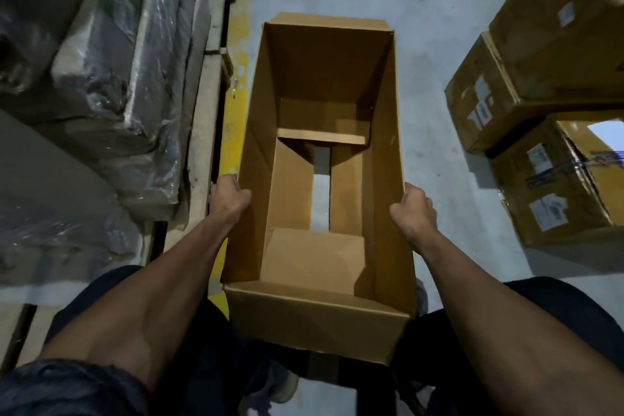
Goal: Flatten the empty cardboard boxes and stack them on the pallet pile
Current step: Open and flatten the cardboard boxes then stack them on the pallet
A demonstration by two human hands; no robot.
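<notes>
Here the left hand (231, 194) and right hand (414, 206) each grip a long side wall of the open cardboard box (297, 317), held above the concrete floor (435, 54), its bottom flaps parted.

Open box (324, 159): plain brown corrugated cardboard, matt, smooth walls.
Wrapped goods (111, 78): clear plastic film, glossy, crinkled, over dull grey packs.
Pallet (206, 111): pale bare wood, rough.
Floor (435, 54): grey concrete, matt, scuffed, with a worn yellow painted line (236, 44).
Closed boxes (526, 78): brown cardboard, white paper labels.
</notes>
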